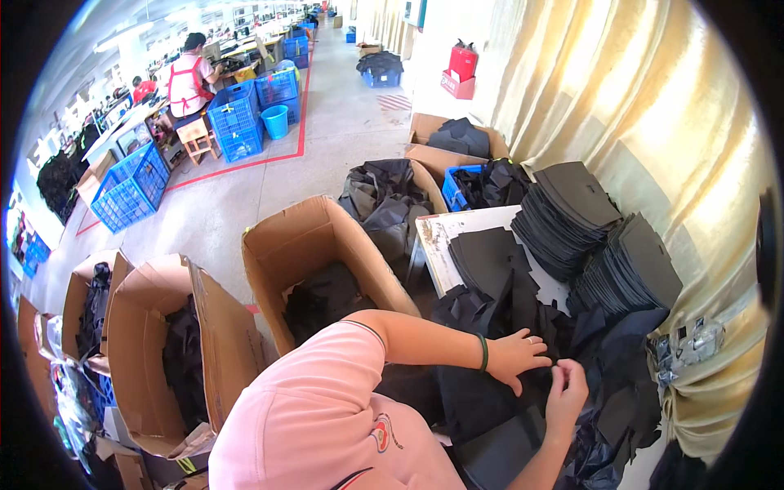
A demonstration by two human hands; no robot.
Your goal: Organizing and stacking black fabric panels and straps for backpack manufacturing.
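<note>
My left hand lies with its fingers spread on a heap of black fabric in front of me. Close beside it, my right hand is closed, thumb and fingers pinched at the edge of a black fabric piece; the fingertips partly hide what they grip. Below the hands lies a smooth dark panel. More crumpled black fabric spreads to the right. Just beyond the heap, stiff dark curved panels rest on a white table.
Two tall stacks of dark panels stand at the table's back right, by a curtain. An open cardboard box with black pieces stands left of the table, more boxes farther left. A person sits among blue crates.
</note>
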